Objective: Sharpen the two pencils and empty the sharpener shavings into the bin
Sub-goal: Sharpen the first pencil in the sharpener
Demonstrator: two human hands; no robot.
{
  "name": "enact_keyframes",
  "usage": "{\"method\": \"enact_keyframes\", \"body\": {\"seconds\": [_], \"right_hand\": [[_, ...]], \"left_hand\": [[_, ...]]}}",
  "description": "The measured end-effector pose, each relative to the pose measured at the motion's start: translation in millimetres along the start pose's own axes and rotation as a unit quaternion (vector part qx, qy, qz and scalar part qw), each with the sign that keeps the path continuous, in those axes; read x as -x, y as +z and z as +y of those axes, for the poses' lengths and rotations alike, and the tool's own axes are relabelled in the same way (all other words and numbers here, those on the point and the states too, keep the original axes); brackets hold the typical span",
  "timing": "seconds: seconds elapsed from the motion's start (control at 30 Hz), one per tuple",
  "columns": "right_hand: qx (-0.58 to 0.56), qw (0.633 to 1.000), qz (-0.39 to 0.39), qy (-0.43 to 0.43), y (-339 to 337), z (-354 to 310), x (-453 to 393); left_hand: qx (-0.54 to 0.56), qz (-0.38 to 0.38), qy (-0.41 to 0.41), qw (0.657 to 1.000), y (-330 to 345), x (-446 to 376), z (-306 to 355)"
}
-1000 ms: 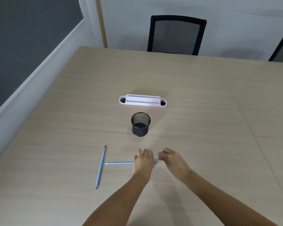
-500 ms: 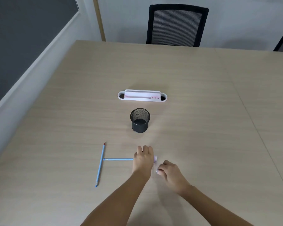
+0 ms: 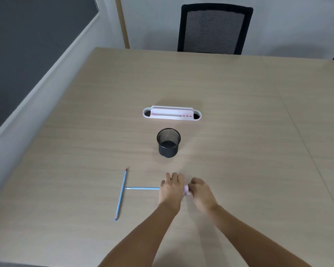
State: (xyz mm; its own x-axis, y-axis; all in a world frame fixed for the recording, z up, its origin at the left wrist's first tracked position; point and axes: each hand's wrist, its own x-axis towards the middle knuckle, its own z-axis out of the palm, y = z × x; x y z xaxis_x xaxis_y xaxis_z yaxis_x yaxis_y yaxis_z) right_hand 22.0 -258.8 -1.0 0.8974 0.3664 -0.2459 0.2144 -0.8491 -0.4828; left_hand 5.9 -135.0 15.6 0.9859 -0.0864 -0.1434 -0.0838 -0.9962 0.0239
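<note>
Head view: we see both hands low at the table's near middle, close together. The left hand [image 3: 171,189] is curled shut, knuckles up, around one end of a blue pencil [image 3: 142,188]; the shaft sticks out level to the left of the fist. The right hand [image 3: 201,191] is closed too, fingers pinched on a small pink sharpener [image 3: 186,189] that shows only as a sliver in the gap between the two hands. The pencil tip is hidden under the left hand, so we cannot tell if it sits inside the sharpener.

The free end of the held pencil touches or nearly touches a second blue pencil [image 3: 121,194] lying flat on the table [image 3: 239,132], running near to far with its red tip at the far end; the two form a sideways T. Whether they actually make contact we cannot tell.

Just beyond the hands stands a black mesh bin [image 3: 168,143], upright, mouth open, apart from both hands. Past it lies a white and pink pencil tray [image 3: 172,114], set crosswise.

For room, we note bare tabletop wide to the right and behind the tray. The left table edge runs diagonally, well apart from the loose pencil. A black chair [image 3: 213,28] stands at the far edge.
</note>
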Motion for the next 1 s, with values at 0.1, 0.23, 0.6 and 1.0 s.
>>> {"method": "enact_keyframes", "body": {"seconds": [0.1,0.23,0.6,1.0], "right_hand": [[-0.047,0.999,0.024,0.007,12.5,0.6,37.1],[-0.093,0.993,0.071,-0.01,-6.8,-3.0,49.0],[0.113,0.991,0.07,-0.033,-33.6,-8.7,-13.4],[-0.091,0.993,0.081,-0.001,-13.2,-2.5,43.5]], "left_hand": [[-0.005,0.003,-0.009,1.0,-1.7,-0.8,0.6],[0.002,0.006,0.008,1.0,-0.1,0.4,0.3],[0.009,0.006,0.012,1.0,2.1,-1.2,0.6],[0.022,0.01,0.018,1.0,0.5,-2.5,1.9]]}}
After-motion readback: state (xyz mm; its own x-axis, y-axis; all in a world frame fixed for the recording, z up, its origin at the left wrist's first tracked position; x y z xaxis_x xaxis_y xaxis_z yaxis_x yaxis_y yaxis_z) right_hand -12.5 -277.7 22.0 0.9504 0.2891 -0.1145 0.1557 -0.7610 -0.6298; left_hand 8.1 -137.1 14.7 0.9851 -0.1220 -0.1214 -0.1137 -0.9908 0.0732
